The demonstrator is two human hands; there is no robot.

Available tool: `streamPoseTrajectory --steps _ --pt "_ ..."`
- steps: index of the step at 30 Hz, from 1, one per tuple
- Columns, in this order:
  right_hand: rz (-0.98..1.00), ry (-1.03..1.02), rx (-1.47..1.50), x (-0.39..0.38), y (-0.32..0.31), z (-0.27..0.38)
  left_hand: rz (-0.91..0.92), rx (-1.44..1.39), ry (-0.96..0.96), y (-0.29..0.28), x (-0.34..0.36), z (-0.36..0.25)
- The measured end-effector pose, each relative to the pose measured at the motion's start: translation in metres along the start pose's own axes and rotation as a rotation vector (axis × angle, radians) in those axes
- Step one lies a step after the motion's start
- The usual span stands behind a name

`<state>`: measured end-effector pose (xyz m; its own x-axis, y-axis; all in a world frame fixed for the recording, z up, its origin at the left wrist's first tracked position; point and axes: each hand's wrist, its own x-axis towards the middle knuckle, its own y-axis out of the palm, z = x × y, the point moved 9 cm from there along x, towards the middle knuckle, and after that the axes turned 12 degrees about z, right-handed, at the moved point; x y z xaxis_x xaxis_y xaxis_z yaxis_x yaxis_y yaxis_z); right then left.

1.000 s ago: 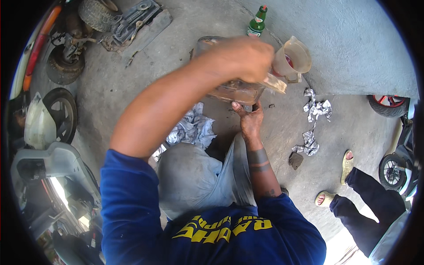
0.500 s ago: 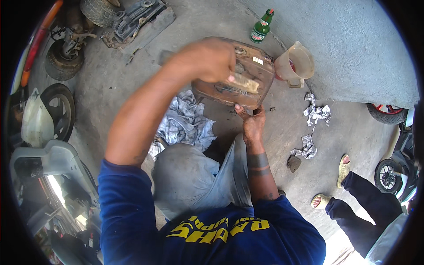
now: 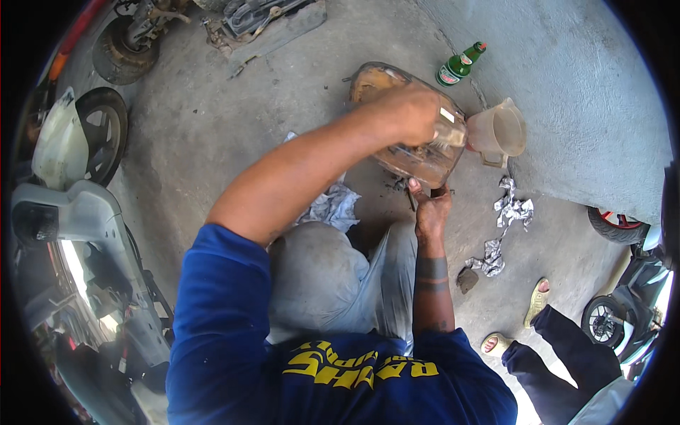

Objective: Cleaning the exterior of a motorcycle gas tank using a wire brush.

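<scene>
A dirty brown oblong part (image 3: 429, 167) with rounded corners and a small white label is tilted above the concrete floor, beyond my knees. Closed around a worn wooden brush (image 3: 450, 134) is my left hand (image 3: 414, 113), reaching across the part. The brush lies over the part's right side, its bristles partly hidden. My right hand (image 3: 432, 207) grips the part's near edge, its thumb on the face side and its fingers mostly out of sight underneath. Crumpled printed paper or cloth (image 3: 333, 207) lies beside my left knee, partly covered by my left forearm.
A translucent pitcher (image 3: 504, 133) and a green bottle (image 3: 453, 69) stand near the wall. Crumpled scraps (image 3: 513, 207) litter the right floor. Another person's sandalled foot (image 3: 538, 301) is at right. Motorcycle panels (image 3: 99, 212) and a wheel (image 3: 105, 134) line the left.
My left hand has swept the brush rightward over the part. The view has shifted, so the part and both hands now appear farther right; my right hand keeps its hold.
</scene>
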<state>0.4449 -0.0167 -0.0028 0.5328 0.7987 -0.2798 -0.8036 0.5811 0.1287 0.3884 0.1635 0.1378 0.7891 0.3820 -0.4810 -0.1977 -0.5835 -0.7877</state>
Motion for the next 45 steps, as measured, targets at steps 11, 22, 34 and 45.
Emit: streamPoseTrajectory --steps 11,22,34,45 --pt "0.091 -0.08 -0.62 0.016 0.002 0.044 -0.445 -0.332 -0.192 0.01 -0.171 0.124" --pt "0.1 -0.483 -1.283 0.033 0.062 0.091 -0.165 -0.243 -0.189 0.033 -0.197 0.064" --pt "-0.176 -0.522 -1.435 0.04 0.061 0.083 -0.067 -0.266 -0.082 -0.005 -0.031 0.068" --pt "-0.168 -0.501 -1.447 0.037 0.067 0.082 0.121 -0.291 -0.152 0.003 -0.023 0.054"
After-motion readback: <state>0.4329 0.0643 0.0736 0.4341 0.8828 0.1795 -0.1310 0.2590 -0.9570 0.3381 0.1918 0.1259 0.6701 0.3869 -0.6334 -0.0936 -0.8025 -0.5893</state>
